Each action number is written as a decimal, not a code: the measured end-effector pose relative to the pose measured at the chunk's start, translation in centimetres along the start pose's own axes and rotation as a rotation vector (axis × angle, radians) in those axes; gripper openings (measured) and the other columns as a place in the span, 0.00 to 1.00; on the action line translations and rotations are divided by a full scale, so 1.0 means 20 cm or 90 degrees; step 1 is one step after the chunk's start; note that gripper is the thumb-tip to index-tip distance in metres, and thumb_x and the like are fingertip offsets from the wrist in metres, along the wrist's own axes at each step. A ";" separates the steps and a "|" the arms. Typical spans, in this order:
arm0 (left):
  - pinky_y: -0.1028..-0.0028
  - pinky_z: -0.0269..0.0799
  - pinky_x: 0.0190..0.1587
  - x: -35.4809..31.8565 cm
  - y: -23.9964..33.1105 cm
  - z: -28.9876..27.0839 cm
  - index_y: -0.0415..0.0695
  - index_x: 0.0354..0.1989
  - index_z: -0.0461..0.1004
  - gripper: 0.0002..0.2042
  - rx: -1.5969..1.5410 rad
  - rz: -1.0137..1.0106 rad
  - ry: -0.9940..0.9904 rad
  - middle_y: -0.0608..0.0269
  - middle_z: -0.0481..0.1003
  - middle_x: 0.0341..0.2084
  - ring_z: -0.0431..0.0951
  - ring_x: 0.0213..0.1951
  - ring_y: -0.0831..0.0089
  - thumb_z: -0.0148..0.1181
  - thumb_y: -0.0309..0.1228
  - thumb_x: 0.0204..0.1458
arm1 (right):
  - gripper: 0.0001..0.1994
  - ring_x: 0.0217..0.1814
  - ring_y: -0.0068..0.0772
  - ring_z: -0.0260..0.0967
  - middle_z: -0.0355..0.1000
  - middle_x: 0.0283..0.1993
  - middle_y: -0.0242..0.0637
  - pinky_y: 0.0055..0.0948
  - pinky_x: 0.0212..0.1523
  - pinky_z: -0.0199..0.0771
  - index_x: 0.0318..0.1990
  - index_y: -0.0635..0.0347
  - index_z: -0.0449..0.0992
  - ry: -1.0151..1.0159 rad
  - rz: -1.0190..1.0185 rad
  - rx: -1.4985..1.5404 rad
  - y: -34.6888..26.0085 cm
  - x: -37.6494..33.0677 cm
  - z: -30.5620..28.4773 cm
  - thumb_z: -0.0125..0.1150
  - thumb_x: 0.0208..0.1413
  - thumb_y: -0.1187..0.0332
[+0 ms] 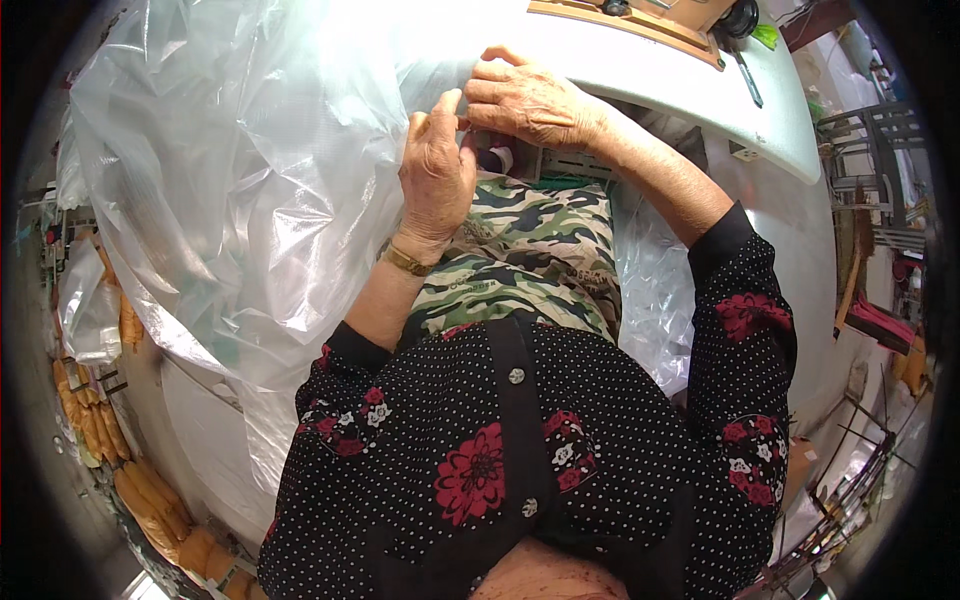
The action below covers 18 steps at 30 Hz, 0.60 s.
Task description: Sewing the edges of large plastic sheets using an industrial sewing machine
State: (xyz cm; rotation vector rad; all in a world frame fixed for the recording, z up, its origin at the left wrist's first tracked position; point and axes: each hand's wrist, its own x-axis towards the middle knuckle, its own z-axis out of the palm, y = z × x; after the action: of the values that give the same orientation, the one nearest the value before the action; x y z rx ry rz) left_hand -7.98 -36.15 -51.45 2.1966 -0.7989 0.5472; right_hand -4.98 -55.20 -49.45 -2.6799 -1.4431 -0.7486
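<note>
My left hand is raised, with its fingers bent and close together beside the right edge of a large, clear, crinkled plastic sheet. My right hand comes in from the right, its fingers curled and its fingertips almost meeting those of the left. Whatever lies between the fingers is hidden or too small to make out. The plastic spreads from the white table down over the left side. Below the hands, camouflage-patterned cloth covers my lap.
A wooden frame with dark parts stands at the table's far edge, near a thin teal tool. More clear plastic hangs right of my lap. Metal racks stand far right; tan bundles lie at lower left.
</note>
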 end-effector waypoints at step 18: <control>0.68 0.70 0.32 0.01 0.02 -0.04 0.41 0.47 0.74 0.16 -0.083 -0.015 0.055 0.57 0.73 0.31 0.75 0.29 0.65 0.59 0.17 0.49 | 0.09 0.47 0.32 0.68 0.73 0.38 0.33 0.34 0.58 0.59 0.40 0.55 0.78 -0.012 0.153 0.172 0.05 0.09 -0.18 0.54 0.61 0.63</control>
State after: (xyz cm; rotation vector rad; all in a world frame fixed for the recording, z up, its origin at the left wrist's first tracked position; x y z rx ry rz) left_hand -8.27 -35.74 -50.67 2.0471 -0.7403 0.5596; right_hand -4.88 -55.18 -45.23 -2.5904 -1.1045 -0.4750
